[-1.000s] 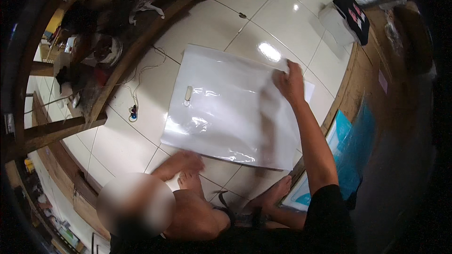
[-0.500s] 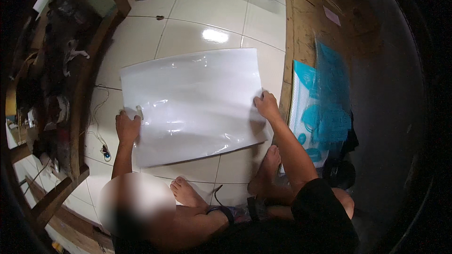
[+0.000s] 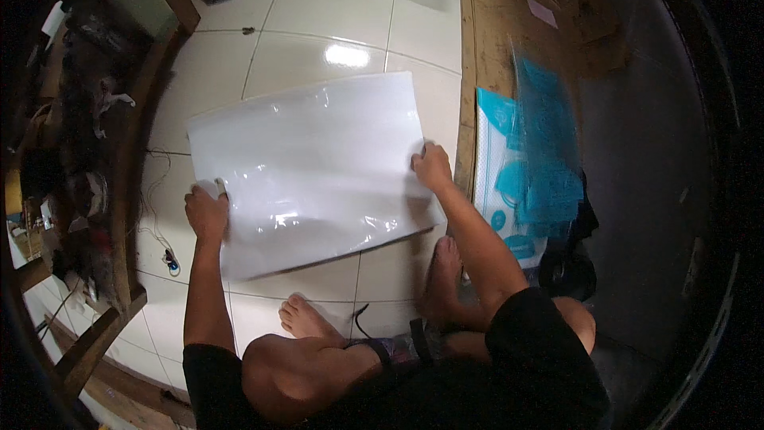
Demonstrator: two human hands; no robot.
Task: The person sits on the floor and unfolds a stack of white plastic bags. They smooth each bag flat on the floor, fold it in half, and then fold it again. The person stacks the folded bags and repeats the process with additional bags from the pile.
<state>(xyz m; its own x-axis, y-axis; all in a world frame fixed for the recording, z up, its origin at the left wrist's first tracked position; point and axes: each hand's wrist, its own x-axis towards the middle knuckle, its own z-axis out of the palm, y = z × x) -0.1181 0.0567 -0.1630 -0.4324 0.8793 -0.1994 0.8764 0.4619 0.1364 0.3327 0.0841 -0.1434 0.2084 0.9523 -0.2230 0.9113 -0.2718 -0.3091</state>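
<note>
A large glossy white plastic sheet (image 3: 310, 167) spreads out in front of me just over the tiled floor, its surface rippled and shiny. My left hand (image 3: 206, 211) pinches its left edge, where a small fold stands up beside the thumb. At the opposite edge my right hand (image 3: 431, 166) grips the sheet between thumb and curled fingers. A shadow falls under the near right side. Whether the sheet is one layer or a flattened bag cannot be told.
Blue-and-white printed plastic packaging (image 3: 517, 183) lies on brown cardboard (image 3: 493, 40) at the right. Along the left runs a wooden frame (image 3: 143, 127) with clutter behind it. Thin wire (image 3: 170, 261) lies on the tiles. My bare feet (image 3: 306, 317) are close to the near edge.
The whole scene, sheet and hands included, has shifted slightly left in view. Both hands keep their hold on the sheet's edges.
</note>
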